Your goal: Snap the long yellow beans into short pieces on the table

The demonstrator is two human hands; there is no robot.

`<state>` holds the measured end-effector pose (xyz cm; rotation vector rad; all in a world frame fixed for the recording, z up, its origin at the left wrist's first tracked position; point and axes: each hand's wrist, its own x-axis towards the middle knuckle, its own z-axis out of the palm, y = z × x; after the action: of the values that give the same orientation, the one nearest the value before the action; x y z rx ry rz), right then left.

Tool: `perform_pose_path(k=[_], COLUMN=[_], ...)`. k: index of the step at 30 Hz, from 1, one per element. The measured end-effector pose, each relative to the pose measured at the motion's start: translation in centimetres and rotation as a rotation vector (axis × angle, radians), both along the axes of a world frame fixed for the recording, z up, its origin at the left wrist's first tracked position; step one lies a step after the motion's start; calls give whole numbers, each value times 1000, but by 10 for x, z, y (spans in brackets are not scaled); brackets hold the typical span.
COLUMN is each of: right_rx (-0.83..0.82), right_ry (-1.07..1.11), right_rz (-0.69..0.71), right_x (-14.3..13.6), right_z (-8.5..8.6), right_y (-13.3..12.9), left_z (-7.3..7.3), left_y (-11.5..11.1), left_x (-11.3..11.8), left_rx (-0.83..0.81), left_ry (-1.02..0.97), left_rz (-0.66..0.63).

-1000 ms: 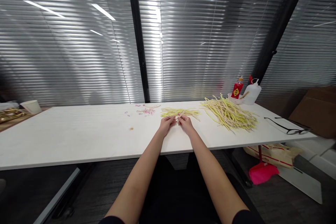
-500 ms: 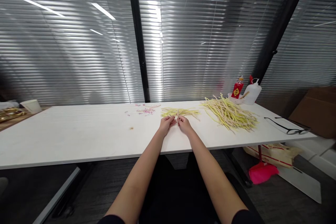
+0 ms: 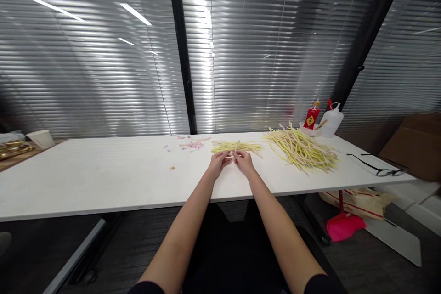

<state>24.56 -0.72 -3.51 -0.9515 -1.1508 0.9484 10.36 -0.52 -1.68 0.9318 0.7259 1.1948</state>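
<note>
Above the front-middle part of the table, my right hand [image 3: 244, 162] pinches a thin pale stalk [image 3: 237, 146] whose tip sticks up past the fingers. Close beside it, my left hand [image 3: 218, 163] has its fingers curled with the fingertips near those of the right; what they hold, if anything, is too small to make out. Just behind both hands lies a small flat bunch of yellow-green stalks [image 3: 253, 147]. To its left are pink and whitish scraps [image 3: 193, 145]. A large loose heap of similar long, pale yellow-green stalks [image 3: 299, 149] lies on the right.
The white table [image 3: 103, 174] stands against window blinds. At its back right are a red-labelled bottle [image 3: 312, 117], a pale bowl [image 3: 309, 131] and a white squeeze bottle [image 3: 331, 121]. Glasses [image 3: 384, 171] lie by the right edge. A paper cup [image 3: 41, 139] is far left.
My right hand has turned slightly and moved a little right, so the stalk in it now leans right. My left hand stays nearly in place, its fingertips a bit apart from the right's.
</note>
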Motion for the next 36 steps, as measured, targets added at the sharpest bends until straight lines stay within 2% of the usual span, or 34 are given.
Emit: perform_pose_path(k=[4,7,11,16,25,36], right_rx=[12,-21,-37,-37,-69,-69], right_ry=[-2,108,239,268,201,74], right_rz=[-63,-64,-42,-5,80,173], right_x=[2,2,2,3,2,-2], right_z=[-5,-7,-7,-5,0,11], right_y=[4,8,10,9,5,-8], left_z=[0,0,-1,0,3,4], left_y=[-3,-4,-4,-3,0,0], left_x=[2,3,3,2,0,-2], left_rx=[62,102,97,46,-60,-62], left_ry=[49,70,81,32,-120,-215], left_rz=[-23,-36,-1,19,70,99])
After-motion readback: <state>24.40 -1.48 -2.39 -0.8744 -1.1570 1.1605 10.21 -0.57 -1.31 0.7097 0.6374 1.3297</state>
